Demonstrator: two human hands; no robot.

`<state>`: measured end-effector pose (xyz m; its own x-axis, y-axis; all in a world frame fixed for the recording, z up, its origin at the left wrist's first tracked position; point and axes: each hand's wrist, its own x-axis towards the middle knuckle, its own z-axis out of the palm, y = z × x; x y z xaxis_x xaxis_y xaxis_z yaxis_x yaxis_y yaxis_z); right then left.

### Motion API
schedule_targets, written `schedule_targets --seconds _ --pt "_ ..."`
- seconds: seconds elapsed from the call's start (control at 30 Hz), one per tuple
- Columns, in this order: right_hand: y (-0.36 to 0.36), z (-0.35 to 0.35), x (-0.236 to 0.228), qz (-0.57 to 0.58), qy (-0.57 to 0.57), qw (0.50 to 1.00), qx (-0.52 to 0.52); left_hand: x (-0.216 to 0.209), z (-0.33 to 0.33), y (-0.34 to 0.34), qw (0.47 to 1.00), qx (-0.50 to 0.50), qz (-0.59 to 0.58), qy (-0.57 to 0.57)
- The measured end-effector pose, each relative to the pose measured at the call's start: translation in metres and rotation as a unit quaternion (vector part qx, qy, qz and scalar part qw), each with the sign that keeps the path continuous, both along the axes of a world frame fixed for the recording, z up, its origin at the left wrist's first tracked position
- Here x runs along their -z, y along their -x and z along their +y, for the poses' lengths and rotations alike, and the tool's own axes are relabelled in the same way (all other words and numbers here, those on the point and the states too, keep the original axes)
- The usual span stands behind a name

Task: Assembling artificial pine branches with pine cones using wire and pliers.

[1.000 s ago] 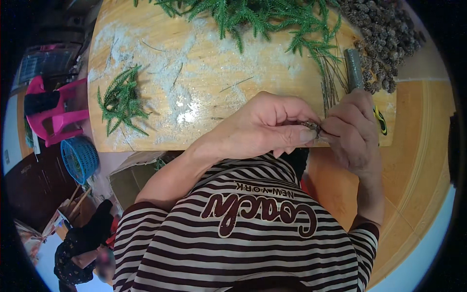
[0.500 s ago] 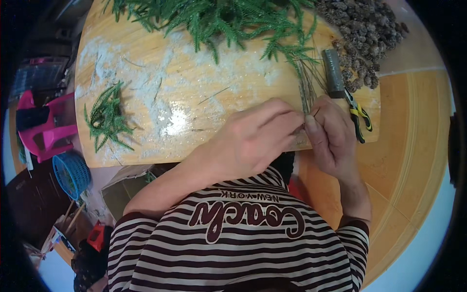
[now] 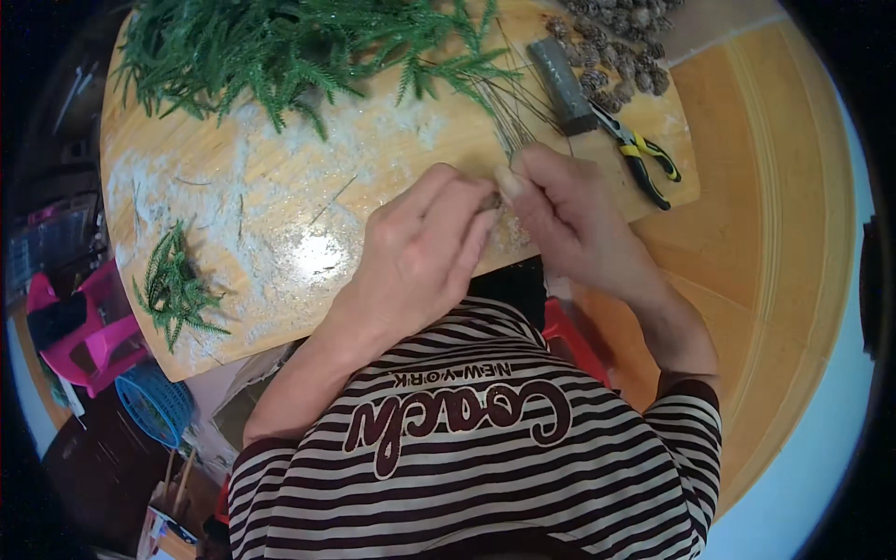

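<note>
My left hand (image 3: 420, 238) is closed above the near part of the table, its fingers curled around a small brown pine cone (image 3: 489, 200), mostly covered by the fingertips. Right beside it, my right hand (image 3: 560, 201) pinches with thumb against bent fingers. Whatever lies in that pinch is too small or hidden to make out. Just beyond the right fingers lie several thin dark wires or stems (image 3: 509, 117). A grey block-like bar (image 3: 563, 86) lies past the right hand, touching pliers with yellow and black handles (image 3: 642, 154).
Green artificial fir sprigs (image 3: 280, 56) are heaped along the far side of the wooden table (image 3: 392, 163). More pine cones (image 3: 616, 42) are piled at the far right. A small sprig bundle (image 3: 177, 285) lies at left amid white powder. Pink chair (image 3: 93, 327) and blue basket (image 3: 154, 406) stand beyond the left edge.
The view has turned, so the table appears shifted left and tilted. Both hands stay close together; the left fingers now show a brown cone, and the thin wire end at the right fingertips is no longer visible.
</note>
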<state>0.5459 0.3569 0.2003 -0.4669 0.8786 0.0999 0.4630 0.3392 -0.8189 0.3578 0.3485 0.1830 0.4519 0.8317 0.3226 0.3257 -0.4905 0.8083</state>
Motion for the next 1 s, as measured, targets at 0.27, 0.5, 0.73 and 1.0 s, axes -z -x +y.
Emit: schedule_targets --seconds 0.27,0.5,0.73,1.0 --pt "0.001 -0.005 -0.012 0.108 0.132 0.982 0.086 0.001 -0.006 -0.007 0.982 -0.075 -0.099 0.141" --pt "-0.002 0.006 -0.001 0.062 0.124 0.99 0.024 0.008 0.003 -0.005 0.997 -0.021 -0.01 -0.073" --pt "0.0 0.0 -0.008 0.19 0.033 0.975 0.107 0.001 0.002 -0.003 0.984 -0.094 -0.121 0.094" --pt "0.009 0.006 0.029 0.199 -0.05 0.975 0.084 0.003 0.014 -0.014 0.995 -0.038 -0.088 0.04"
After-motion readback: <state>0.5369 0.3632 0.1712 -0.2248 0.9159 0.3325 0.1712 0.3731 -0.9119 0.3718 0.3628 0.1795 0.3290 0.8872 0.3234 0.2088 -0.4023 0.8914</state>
